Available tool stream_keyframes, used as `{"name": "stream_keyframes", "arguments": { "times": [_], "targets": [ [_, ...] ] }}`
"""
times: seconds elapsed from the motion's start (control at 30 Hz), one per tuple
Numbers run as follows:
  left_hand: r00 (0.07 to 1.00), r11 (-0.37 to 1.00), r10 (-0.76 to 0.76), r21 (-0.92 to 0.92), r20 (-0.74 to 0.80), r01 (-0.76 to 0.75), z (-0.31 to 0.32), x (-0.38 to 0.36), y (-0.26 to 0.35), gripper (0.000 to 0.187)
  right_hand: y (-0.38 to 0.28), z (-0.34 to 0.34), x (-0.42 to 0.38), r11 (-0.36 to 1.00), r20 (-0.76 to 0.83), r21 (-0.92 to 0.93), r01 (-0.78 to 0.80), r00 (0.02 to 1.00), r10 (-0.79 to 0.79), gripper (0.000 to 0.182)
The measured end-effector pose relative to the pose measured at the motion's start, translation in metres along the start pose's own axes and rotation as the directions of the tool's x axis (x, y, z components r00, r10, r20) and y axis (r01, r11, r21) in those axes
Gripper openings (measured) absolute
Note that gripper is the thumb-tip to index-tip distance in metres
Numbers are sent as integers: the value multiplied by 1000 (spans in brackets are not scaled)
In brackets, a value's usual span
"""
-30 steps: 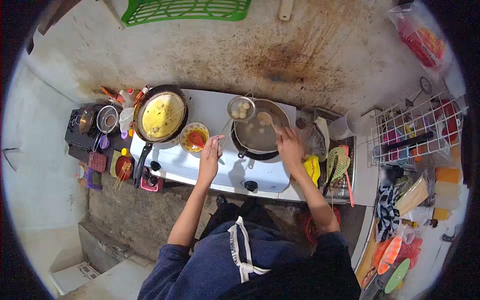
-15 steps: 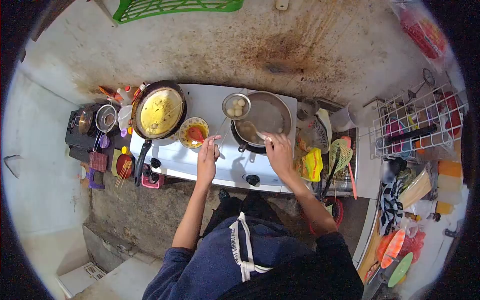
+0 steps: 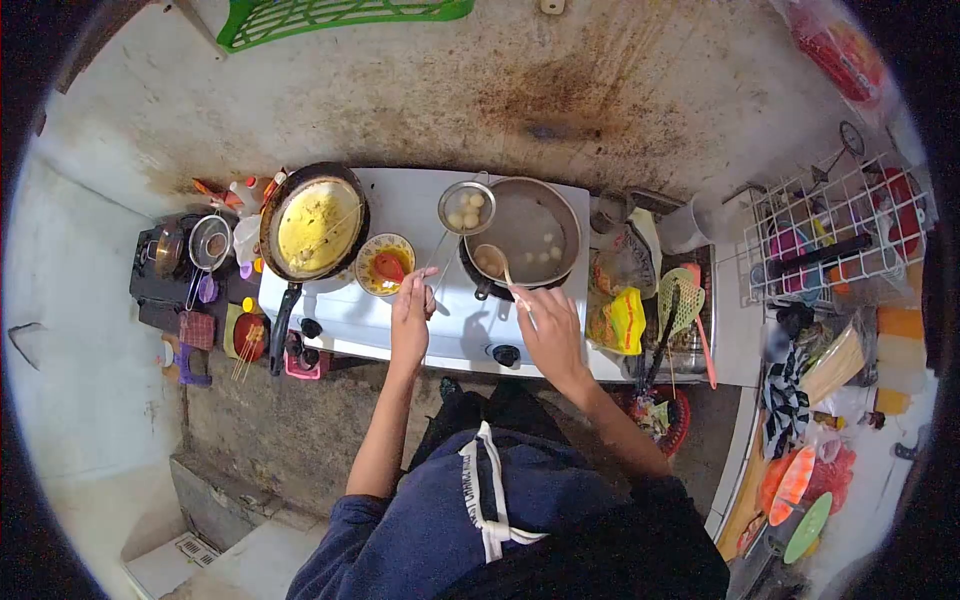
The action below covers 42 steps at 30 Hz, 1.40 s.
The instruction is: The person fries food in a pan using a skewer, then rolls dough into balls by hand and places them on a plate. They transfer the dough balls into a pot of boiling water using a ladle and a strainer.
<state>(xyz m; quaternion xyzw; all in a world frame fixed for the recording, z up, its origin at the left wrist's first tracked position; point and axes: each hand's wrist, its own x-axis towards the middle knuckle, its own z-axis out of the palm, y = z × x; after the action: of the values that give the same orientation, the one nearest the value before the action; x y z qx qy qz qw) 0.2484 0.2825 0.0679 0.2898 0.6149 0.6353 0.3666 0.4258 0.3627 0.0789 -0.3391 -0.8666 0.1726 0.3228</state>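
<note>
My left hand (image 3: pixel 412 308) is closed around the thin handle of a strainer (image 3: pixel 483 192), which hangs beside the pot's left rim. Several pale round balls (image 3: pixel 465 214) lie in its mesh. In my right hand (image 3: pixel 548 332) is a wooden ladle (image 3: pixel 506 272), its bowl inside the pot (image 3: pixel 577 232) near the front left wall. The ladle's bowl seems to hold a ball or two. More pale balls (image 3: pixel 548 250) float in the cloudy water on the pot's right side. Pot and strainer are both over the white stove (image 3: pixel 420 210).
Left on the stove sits a frying pan (image 3: pixel 365 205) with a yellow egg sheet (image 3: pixel 315 228). A patterned bowl (image 3: pixel 361 262) with a red spoon (image 3: pixel 388 266) stands between pan and pot. At right are a yellow packet (image 3: pixel 627 322), a green slotted turner (image 3: pixel 681 300) and a wire rack (image 3: pixel 830 235).
The ladle and my right hand have shifted slightly left, bringing the ladle's bowl to the pot's front left. Several floating balls now show in the water. The strainer has moved slightly left.
</note>
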Motion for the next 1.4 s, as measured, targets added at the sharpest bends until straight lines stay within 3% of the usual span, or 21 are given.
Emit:
{"name": "stream_keyframes", "arguments": {
  "times": [0.07,0.37,1.0,1.2,1.27,1.3,1.33,1.4],
  "targets": [
    [1000,1000,1,7,6,-1,-1,1,0,36,-7,-9,-5,1000,122,-19,-16,992,18,24],
    [1000,1000,0,28,-7,0,2,0,10,37,-9,-15,-16,977,123,-126,169,980,-154,28],
    [1000,999,15,-36,-17,-15,-4,-7,8,35,-18,-19,-21,959,184,-172,226,964,-194,28],
    [1000,999,13,-38,-4,-13,-5,-11,6,35,-8,-21,-14,995,131,-32,91,988,-86,21],
    [1000,999,26,-36,18,-25,-4,-14,7,34,5,-23,-5,994,55,87,-70,996,65,20],
    [999,999,30,-35,18,-30,-5,-15,6,34,9,-28,-1,956,104,151,-250,966,236,19],
    [999,999,33,-24,18,-33,-5,-15,1,34,22,-27,2,957,101,151,-247,967,234,19],
    [999,999,39,-16,19,-39,-3,-15,-13,34,56,-21,5,835,-13,456,-308,936,352,22]
  ]
}}
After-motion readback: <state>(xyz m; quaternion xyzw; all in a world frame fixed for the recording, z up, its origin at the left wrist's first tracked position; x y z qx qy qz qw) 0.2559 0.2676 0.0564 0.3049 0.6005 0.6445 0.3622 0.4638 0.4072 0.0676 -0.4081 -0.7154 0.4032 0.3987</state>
